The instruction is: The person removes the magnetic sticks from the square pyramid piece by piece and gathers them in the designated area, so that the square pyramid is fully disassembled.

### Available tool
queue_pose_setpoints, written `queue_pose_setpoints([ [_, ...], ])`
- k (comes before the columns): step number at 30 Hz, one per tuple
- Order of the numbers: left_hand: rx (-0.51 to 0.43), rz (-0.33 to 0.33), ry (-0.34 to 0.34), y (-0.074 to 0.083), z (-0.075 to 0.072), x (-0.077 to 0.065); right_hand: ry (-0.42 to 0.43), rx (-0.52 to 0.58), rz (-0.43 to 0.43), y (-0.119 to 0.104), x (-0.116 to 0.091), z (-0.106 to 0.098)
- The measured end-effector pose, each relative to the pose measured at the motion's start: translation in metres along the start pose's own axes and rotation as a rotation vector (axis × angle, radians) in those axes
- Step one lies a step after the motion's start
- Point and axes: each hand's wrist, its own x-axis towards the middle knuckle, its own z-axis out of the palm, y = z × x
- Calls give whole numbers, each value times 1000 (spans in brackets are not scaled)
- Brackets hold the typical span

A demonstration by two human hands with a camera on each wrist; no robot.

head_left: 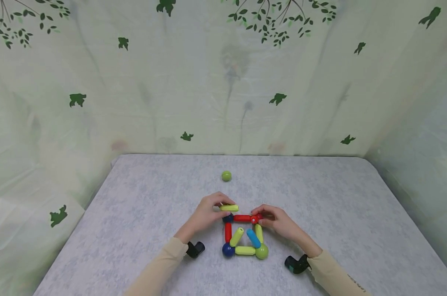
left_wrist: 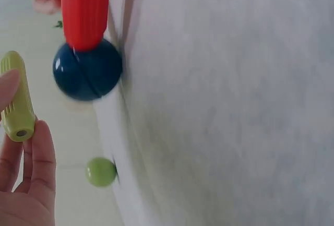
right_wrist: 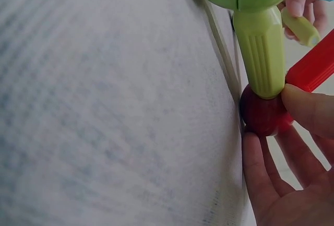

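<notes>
My left hand [head_left: 212,207] pinches a yellow-green rod [head_left: 229,208] between thumb and fingers, just above the dark blue ball [left_wrist: 87,70] at the back left corner of a square frame. Red rods [head_left: 242,218] form its back and left sides. At the back right corner, my right hand [head_left: 279,222] holds the red ball [right_wrist: 263,112] with thumb and fingertips. Yellow-green rods [head_left: 245,250] make the front and right sides. A blue ball [head_left: 228,250] and a green ball [head_left: 262,251] sit at the front corners, with a yellow-green rod [head_left: 237,237] and a blue rod [head_left: 253,238] rising from them.
A loose green ball [head_left: 226,176] lies on the grey table [head_left: 164,176] behind the frame. Black wrist cameras [head_left: 297,264] are strapped at both wrists. A pale leaf-printed curtain [head_left: 208,82] hangs beyond the table's back edge and along its sides.
</notes>
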Motion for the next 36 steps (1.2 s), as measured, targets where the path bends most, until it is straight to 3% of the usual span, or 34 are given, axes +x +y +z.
queue_pose_setpoints([
  [6, 7, -65, 84, -14, -19, -4, 7, -3, 5, -1, 0, 1],
  [16, 40, -234, 220, -44, -58, -5, 3, 0, -1, 0, -1, 0],
  [20, 68, -293, 236, -55, -72, -4, 4, -2, 7, 0, -1, 0],
  [26, 86, -353, 204, -72, -85, -3, 5, 0, 13, -1, -1, 1],
  [36, 138, -416, 197, -85, -95, 6, 6, 10, 20, -2, 0, 0],
])
